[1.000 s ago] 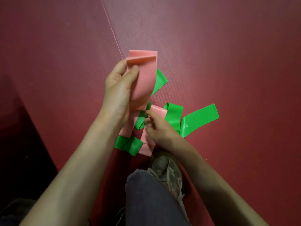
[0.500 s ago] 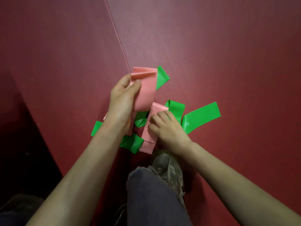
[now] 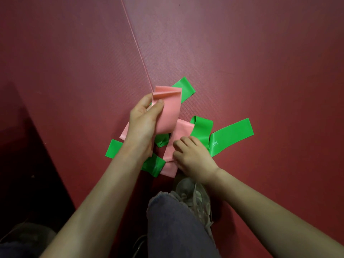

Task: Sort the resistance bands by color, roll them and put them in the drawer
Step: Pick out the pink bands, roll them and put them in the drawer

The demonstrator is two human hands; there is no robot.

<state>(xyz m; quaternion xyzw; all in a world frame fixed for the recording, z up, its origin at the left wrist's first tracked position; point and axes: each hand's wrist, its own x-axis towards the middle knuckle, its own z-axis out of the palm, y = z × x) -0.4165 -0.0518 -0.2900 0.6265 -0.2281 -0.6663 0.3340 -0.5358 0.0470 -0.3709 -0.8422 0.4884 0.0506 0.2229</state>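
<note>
Pinched one flat pink rubber band [image 3: 170,110] in left grip [image 3: 143,121], closed right grip [image 3: 192,156] on second pink band [image 3: 183,129] amid tangled green rubber bands [image 3: 232,134]; rolled and stowed none.

Dark red floor mats [image 3: 251,53] with a fine ribbed texture fill almost the whole view. A thin, paler seam [image 3: 135,38] runs diagonally from the top edge down toward the middle, where two mats meet. At the lower left the red surface ends along a straight slanted edge, and beyond it lies a near-black shadowed strip [image 3: 28,174]. The light is dim and soft, brightest on the upper middle of the floor.
</note>
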